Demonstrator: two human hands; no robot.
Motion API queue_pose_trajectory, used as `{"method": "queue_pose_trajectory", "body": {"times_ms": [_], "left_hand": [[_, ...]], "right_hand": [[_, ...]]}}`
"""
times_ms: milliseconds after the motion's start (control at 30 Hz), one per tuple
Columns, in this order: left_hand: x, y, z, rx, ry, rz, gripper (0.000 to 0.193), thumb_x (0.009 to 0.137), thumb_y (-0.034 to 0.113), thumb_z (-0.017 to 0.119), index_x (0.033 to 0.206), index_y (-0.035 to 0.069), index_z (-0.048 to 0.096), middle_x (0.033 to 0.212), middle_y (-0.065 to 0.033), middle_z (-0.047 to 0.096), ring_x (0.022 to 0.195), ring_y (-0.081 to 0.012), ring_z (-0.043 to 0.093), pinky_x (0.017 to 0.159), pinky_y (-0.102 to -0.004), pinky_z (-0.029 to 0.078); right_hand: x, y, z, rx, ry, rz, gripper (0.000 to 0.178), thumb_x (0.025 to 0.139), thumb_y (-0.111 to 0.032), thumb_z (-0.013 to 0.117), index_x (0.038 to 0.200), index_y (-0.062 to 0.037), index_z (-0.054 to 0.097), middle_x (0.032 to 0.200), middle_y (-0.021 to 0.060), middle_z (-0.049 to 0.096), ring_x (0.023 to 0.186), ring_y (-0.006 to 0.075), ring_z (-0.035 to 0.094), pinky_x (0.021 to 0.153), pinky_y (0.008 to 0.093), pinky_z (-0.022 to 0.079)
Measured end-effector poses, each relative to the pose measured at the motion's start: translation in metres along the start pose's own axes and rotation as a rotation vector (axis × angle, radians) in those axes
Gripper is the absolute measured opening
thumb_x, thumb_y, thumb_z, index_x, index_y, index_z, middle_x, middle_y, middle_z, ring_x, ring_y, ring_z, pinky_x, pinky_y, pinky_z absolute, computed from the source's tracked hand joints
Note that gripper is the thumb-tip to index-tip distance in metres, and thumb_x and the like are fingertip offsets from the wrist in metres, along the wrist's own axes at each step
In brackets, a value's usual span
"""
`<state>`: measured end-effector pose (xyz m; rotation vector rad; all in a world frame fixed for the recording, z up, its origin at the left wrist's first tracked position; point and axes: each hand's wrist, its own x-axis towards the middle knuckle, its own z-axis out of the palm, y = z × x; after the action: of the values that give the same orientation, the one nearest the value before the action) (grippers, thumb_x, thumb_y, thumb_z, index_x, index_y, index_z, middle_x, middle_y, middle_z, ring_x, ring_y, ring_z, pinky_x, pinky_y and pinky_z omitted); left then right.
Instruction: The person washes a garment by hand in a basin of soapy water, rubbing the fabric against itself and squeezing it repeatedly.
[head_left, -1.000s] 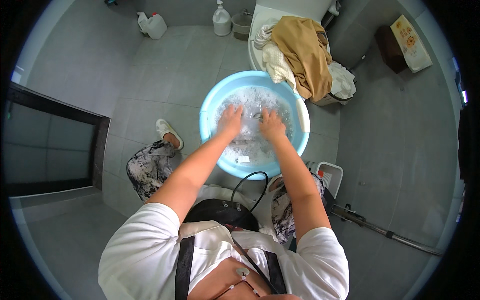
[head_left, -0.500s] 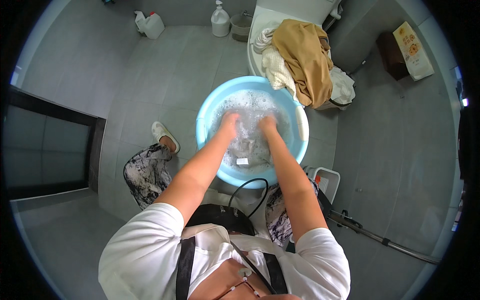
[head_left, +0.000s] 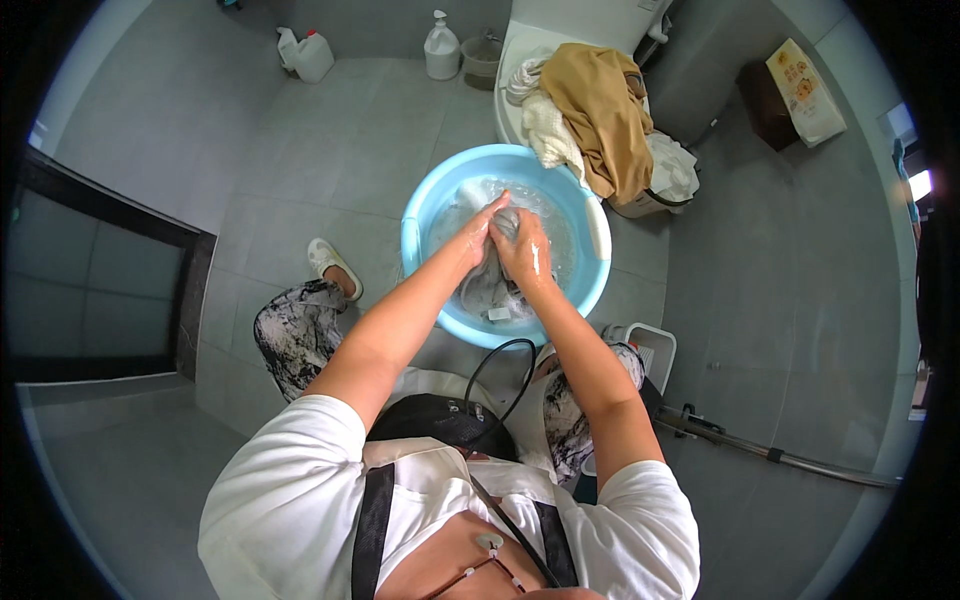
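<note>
A light blue basin [head_left: 413, 245] of sudsy water stands on the floor before me. Over its middle, my left hand [head_left: 478, 232] and my right hand [head_left: 528, 252] come together around a bunched, wet grey garment [head_left: 484, 288]. The top of the bunch is squeezed between my palms, and its lower part hangs into the water. A small white label [head_left: 498, 314] shows near the garment's lower end. Both hands are wet, the right one glistening with suds. The fingertips are partly hidden by the cloth and by each other.
A tan garment [head_left: 598, 110] and a cream knit [head_left: 549, 130] lie heaped on the toilet [head_left: 511, 118], reaching the basin's far rim. Beside them is a lined bin [head_left: 672, 170]. A pump bottle [head_left: 442, 50] and white jug [head_left: 312, 58] stand by the far wall.
My hands have risen from under the suds and moved together. The grey garment is now bunched between them, partly out of the water.
</note>
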<state>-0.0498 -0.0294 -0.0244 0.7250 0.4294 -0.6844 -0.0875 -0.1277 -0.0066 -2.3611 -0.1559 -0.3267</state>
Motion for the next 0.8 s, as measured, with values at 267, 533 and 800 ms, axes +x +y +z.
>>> {"method": "queue_pose_trajectory", "body": {"times_ms": [267,533,800], "left_hand": [[0.017,-0.024,-0.002,-0.057,0.037,0.233,0.017,0.077,0.024,0.052,0.078,0.008,0.055,0.075,-0.0056,0.057,0.067,-0.0178,0.056,0.061,-0.0336,0.047],[-0.010,0.005,-0.021,0.476,0.253,0.707,0.014,0.071,0.017,0.057,0.066,0.005,0.052,0.060,0.0025,0.044,0.056,-0.0079,0.038,0.052,-0.0226,0.031],[-0.030,0.019,-0.020,1.975,0.337,0.664,0.015,0.068,0.019,0.057,0.069,0.005,0.057,0.080,-0.0092,0.055,0.079,-0.0229,0.052,0.073,-0.0332,0.040]], "right_hand": [[0.004,-0.004,-0.019,0.294,-0.025,0.256,0.043,0.081,-0.041,0.046,0.086,0.0011,0.054,0.075,0.0223,0.055,0.074,0.0356,0.053,0.069,0.0386,0.040],[0.033,0.049,-0.047,0.628,-0.067,0.147,0.031,0.087,-0.031,0.043,0.098,-0.0031,0.053,0.088,0.0106,0.057,0.076,0.0190,0.054,0.071,0.0296,0.042],[0.022,0.074,-0.077,-0.001,-0.154,0.095,0.022,0.077,-0.020,0.055,0.096,-0.0082,0.057,0.096,0.0140,0.057,0.078,0.0256,0.057,0.070,0.0322,0.045]]}}
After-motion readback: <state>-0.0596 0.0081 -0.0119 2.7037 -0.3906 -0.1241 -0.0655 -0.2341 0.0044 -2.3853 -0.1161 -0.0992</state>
